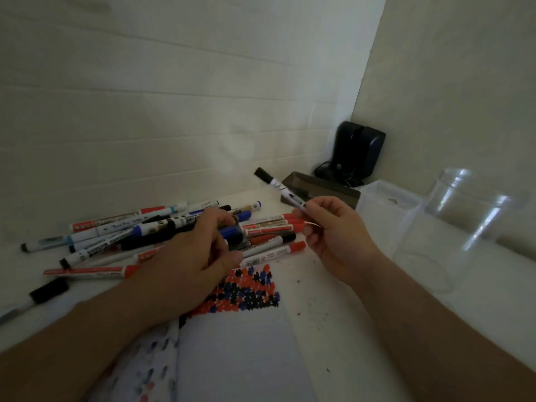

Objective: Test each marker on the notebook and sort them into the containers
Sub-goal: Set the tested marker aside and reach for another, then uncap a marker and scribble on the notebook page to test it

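- Right hand (pixel 327 227) holds a black-capped marker (pixel 282 189) raised off the table (pixel 313 288), its fingers (pixel 316 205) pinched on the lower barrel, cap end pointing up and away from the notebook (pixel 246 343).
- Left hand (pixel 197 250) rests on the pile of markers (pixel 139 233) just beyond the notebook's far edge; fingers curled down among the barrels. Whether they grip one cannot be told.
- Risk: the raised marker is held near one end only. A loose pinch could let it pivot and drop into the pile, mixing tested with untested stock.
- Risk: the left hand, pressing on round barrels, could roll markers towards the table's left edge, where a black-capped one (pixel 48 291) already lies apart from the pile.
- Risk: the clear containers (pixel 464 216) stand to the right of the notebook, near the right forearm; judged light, they could be tipped by a careless reach.
- Risk: the notebook page carries a dense block of red, blue and black test marks (pixel 249 291); a new mark set among them could be misread.
- Writing: one barrel in the pile reads "MARKER", preceded by letters that look like "BOARD". Other labels are too blurred to read.
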### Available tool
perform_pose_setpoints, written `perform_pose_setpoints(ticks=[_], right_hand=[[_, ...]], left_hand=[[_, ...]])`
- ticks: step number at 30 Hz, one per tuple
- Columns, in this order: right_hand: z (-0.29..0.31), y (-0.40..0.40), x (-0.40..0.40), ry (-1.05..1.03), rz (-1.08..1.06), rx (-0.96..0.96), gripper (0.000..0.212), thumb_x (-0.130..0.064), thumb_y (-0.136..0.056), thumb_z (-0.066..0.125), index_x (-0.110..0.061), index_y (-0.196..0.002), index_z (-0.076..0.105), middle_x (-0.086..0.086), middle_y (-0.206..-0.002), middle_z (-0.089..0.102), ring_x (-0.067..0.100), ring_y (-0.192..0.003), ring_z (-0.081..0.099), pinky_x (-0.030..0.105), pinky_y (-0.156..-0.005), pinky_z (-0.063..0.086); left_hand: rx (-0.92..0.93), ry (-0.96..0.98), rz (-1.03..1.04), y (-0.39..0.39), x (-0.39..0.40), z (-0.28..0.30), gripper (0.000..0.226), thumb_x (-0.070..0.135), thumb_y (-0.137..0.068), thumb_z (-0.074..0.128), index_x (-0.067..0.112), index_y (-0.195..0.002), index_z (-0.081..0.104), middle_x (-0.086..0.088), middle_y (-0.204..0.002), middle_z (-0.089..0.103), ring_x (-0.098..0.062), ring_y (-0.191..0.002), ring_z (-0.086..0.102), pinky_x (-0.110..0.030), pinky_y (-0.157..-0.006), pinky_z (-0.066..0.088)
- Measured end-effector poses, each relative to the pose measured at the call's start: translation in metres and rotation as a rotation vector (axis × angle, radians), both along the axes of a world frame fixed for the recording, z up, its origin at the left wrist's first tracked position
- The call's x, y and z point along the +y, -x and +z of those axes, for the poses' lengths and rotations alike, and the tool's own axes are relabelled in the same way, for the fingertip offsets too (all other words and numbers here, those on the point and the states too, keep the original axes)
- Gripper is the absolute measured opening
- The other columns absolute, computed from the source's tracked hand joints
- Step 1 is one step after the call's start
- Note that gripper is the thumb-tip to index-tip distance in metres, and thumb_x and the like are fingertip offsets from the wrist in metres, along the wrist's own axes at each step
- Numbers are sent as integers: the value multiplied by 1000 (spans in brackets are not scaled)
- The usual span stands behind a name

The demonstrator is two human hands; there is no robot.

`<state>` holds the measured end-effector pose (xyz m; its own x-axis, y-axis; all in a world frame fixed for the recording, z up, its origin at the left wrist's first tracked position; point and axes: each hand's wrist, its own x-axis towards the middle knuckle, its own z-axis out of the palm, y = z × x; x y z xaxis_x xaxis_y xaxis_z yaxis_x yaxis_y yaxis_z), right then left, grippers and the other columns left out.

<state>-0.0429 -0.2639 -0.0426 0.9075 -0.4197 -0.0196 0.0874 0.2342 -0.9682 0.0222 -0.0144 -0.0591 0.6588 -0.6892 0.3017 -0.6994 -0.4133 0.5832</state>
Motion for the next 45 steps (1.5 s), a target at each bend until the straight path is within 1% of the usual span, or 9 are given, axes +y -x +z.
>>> perform_pose_setpoints(ticks=[6,13,16,20,24,29,35,40,45], right_hand=[[26,-40,1,-210,-316,-15,21,-25,-105,58,-11,-120,60,13,-96,71,13,-69,63,21,-59,56],[45,-65,-14,-111,-446,-9,44,-21,-104,57,-25,-147,45,12,-119,65,16,-83,68,28,-70,62],[42,-53,-6,190,-413,97,72,-6,-101,59,-41,-156,29,5,-121,52,17,-92,65,26,-63,61],[30,-22,20,895,-53,241,11,-23,-98,66,-29,-106,69,-1,-107,68,13,-90,64,24,-71,50],[16,-15,27,1608,265,395,7,-40,-89,75,-42,-94,70,-12,-106,63,11,-97,58,31,-91,52],[13,-14,31,1734,255,444,15,-43,-98,63,-37,-110,68,-8,-113,62,13,-101,57,29,-89,49],[17,7,39,1173,-128,66,23,-42,-107,42,-27,-102,58,-5,-80,63,8,-66,58,28,-58,49],[2,14,70,331,244,-98,9,-2,-97,63,-5,-88,63,12,-75,67,22,-62,58,30,-55,50],[-3,14,74,239,281,-183,25,6,-91,67,-9,-75,56,18,-73,61,22,-57,53,26,-49,46]], left_hand=[[-70,-77,-18,-1,3,3,6,45,-96,64,44,-90,62,25,-85,64,11,-90,56,-14,-70,46],[-79,-29,2,-4,6,2,8,44,-96,64,42,-99,71,27,-90,67,11,-87,60,-7,-76,45],[-113,-20,5,-6,5,-1,13,40,-97,64,38,-106,73,26,-93,68,8,-83,61,-8,-80,47],[-110,23,39,-6,5,0,14,47,-92,69,36,-96,75,23,-80,65,5,-76,61,-12,-73,50],[-103,111,76,-7,6,-2,21,42,-100,56,30,-99,73,14,-76,67,-5,-67,61,-29,-68,55],[-92,130,106,-7,7,2,11,40,-96,65,36,-99,74,23,-85,67,6,-80,61,-13,-74,44],[-148,181,144,-5,8,5,45,79,-85,45,38,-85,65,13,-69,61,-4,-72,59,-24,-59,41],[-266,55,-44,7,1,10,38,68,-94,45,42,-120,53,23,-100,57,3,-92,55,-13,-71,40],[-268,36,-59,11,-2,6,14,42,-103,42,33,-109,50,16,-78,54,-5,-71,53,-16,-58,33]])
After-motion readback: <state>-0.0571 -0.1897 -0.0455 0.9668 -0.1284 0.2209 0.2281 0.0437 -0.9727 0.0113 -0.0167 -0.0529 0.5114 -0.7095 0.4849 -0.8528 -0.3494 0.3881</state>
